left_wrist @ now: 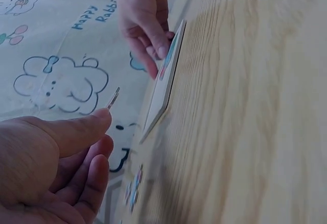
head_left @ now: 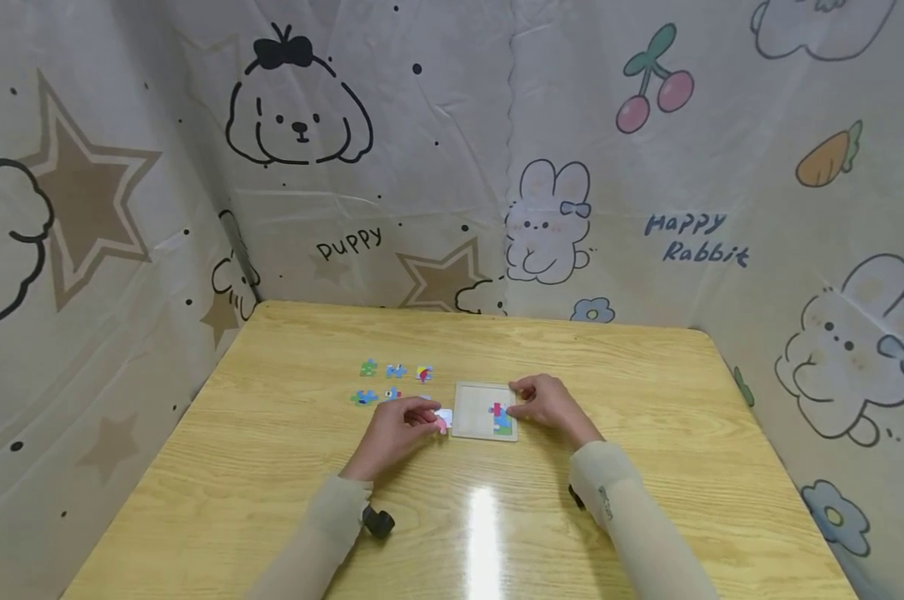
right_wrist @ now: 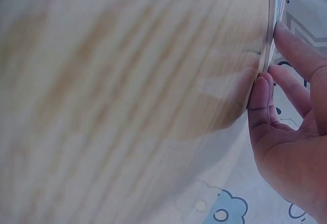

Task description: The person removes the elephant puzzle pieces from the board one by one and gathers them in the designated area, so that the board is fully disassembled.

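Note:
My left hand (head_left: 397,429) pinches a small pink-and-white jigsaw piece (head_left: 443,419) between thumb and fingers, just left of a square wooden puzzle tray (head_left: 470,408). In the left wrist view this piece (left_wrist: 113,98) appears edge-on, raised off the table. My right hand (head_left: 549,404) holds the tray's right edge, its thumb over the joined pieces (head_left: 501,421) in the lower right of the tray. From the right wrist view, curled fingers (right_wrist: 261,93) of that hand meet the tray's edge near the tabletop. Part of the joined pieces is hidden by the thumb.
Several loose jigsaw pieces (head_left: 395,372) lie in two rows left of the tray, some partly behind the left hand. The wooden table (head_left: 309,350) is bounded by a printed curtain (head_left: 437,167) at the back and sides.

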Motion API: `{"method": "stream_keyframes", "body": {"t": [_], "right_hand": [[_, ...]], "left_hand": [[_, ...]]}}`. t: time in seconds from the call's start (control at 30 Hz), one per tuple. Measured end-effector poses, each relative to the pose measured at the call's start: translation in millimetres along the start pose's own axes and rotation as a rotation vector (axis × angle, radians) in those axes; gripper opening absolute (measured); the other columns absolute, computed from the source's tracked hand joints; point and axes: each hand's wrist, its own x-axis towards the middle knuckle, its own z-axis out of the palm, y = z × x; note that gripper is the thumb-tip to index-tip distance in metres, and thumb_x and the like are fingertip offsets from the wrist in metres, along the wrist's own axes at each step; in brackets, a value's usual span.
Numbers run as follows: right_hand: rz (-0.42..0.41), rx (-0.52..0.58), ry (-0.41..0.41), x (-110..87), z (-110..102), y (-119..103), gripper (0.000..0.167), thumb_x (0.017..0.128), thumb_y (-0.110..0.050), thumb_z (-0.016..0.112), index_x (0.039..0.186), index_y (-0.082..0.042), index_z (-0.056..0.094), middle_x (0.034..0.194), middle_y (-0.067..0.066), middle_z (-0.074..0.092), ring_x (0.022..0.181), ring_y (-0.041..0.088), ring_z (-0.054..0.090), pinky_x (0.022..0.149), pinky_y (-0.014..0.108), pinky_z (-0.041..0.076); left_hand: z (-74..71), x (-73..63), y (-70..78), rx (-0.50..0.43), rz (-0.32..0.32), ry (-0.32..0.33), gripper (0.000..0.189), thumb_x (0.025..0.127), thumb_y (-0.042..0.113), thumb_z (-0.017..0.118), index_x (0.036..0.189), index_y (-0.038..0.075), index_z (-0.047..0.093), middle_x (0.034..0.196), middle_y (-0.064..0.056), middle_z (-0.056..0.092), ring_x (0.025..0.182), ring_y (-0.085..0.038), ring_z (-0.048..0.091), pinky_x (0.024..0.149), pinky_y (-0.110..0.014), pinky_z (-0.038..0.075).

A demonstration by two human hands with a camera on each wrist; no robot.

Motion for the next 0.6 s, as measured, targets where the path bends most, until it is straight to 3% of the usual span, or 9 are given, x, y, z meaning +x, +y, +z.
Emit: {"method": "stream_keyframes", "body": {"t": [0.3, 0.6], "right_hand": [[-0.005, -0.001, -0.007, 0.7, -1.4, -0.9, 0.052, 0.09, -0.019, 0.083, 0.137, -0.006, 0.067, 0.113, 0.009, 0.068, 0.097, 0.023, 0.054, 0.086, 0.036, 0.049], [-0.012, -0.013, -0.005, -0.6, -1.2, -0.3, 0.051, 0.09, -0.019, 0.083, 0.137, -0.006, 0.067, 0.111, 0.009, 0.068, 0.096, 0.022, 0.054, 0.085, 0.035, 0.048]], "left_hand": [[-20.8, -15.9, -18.8, 0.025, -0.023, 0.007, 0.03, 0.089, 0.011, 0.081, 0.119, 0.01, 0.077, 0.097, 0.0, 0.076, 0.088, -0.011, 0.07, 0.079, -0.021, 0.058], [-22.6, -20.3, -25.2, 0.051, -0.071, 0.0, 0.028, 0.089, 0.009, 0.081, 0.117, 0.008, 0.077, 0.094, 0.001, 0.075, 0.086, -0.01, 0.068, 0.077, -0.021, 0.058]]}}
